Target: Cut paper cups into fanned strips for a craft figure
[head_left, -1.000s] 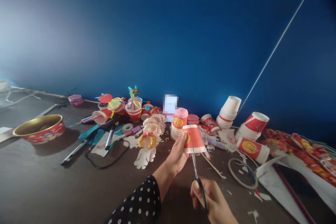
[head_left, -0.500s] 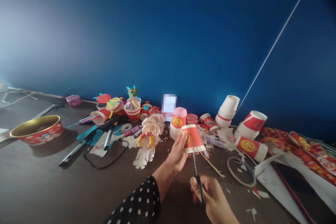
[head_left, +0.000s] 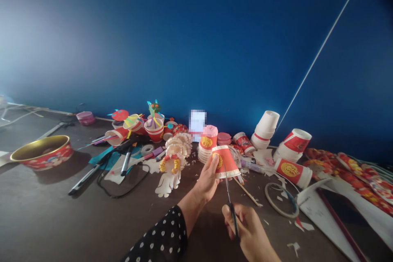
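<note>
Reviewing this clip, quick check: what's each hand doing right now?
Left hand: closed, holding a red paper cup.
Right hand: closed, holding scissors.

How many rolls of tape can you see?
2: a small roll of tape left of the middle, among the craft things, and a big thin ring that looks like tape at front right. More may be hidden in the piles.

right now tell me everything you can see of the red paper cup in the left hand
The red paper cup is tapered, with a white band along its wide rim and a round gold emblem on its side. It sits upside down and tilted, rim toward the lower right, gripped by the left hand. A blade of the black-handled steel scissors reaches its rim; whether it is cutting is hard to tell.
</note>
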A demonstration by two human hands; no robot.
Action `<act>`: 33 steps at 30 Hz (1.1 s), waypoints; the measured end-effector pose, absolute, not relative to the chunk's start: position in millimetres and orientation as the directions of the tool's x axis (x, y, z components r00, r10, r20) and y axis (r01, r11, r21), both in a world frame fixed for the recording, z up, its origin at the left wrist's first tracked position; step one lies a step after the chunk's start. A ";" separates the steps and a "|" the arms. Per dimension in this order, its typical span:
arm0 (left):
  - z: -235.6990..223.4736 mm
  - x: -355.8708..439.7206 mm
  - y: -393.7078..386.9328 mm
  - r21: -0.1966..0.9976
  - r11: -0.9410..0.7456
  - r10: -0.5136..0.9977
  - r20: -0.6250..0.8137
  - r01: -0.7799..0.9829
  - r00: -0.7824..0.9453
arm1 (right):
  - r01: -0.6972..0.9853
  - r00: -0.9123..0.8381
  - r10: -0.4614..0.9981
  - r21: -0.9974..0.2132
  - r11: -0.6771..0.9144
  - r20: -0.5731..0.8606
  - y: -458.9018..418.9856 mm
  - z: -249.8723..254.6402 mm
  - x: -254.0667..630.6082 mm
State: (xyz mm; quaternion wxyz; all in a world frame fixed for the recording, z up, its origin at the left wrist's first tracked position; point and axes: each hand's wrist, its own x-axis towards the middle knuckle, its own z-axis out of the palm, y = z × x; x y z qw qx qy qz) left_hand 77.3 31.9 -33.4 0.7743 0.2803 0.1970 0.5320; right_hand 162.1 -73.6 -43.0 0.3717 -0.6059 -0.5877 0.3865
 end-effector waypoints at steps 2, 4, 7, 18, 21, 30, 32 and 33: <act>-33.6 77.3 32.3 0.644 0.282 0.935 -0.019 -0.711 0.354 | 0.418 0.025 0.999 -0.908 -0.042 -0.035 -73.2 -45.1 162.6; -33.7 77.1 32.5 0.645 0.284 0.935 -0.025 -0.710 0.353 | 0.408 0.024 0.999 -0.912 -0.049 -0.043 -72.9 -47.7 163.8; -33.2 76.6 32.4 0.640 0.287 0.936 -0.028 -0.712 0.352 | 0.400 0.012 0.998 -0.915 -0.056 -0.056 -72.7 -52.5 166.3; -32.6 76.2 31.9 0.634 0.286 0.930 -0.003 -0.719 0.367 | 0.350 0.051 0.994 -0.931 -0.105 -0.094 -72.6 -52.1 164.2; -32.1 76.3 31.6 0.635 0.286 0.928 0.003 -0.718 0.372 | 0.327 0.046 0.994 -0.939 -0.107 -0.098 -72.7 -52.4 163.4; -36.3 80.1 30.1 0.662 0.276 0.924 0.017 -0.697 0.382 | 0.341 0.078 0.996 -0.938 -0.064 -0.039 -71.1 -54.5 164.1; -36.7 82.1 28.5 0.663 0.281 0.918 0.024 -0.694 0.395 | 0.339 0.077 0.997 -0.940 -0.042 -0.016 -71.1 -53.4 165.3; -36.6 83.1 27.6 0.663 0.282 0.918 0.023 -0.693 0.396 | 0.334 0.079 0.997 -0.942 -0.034 -0.008 -71.0 -53.1 165.7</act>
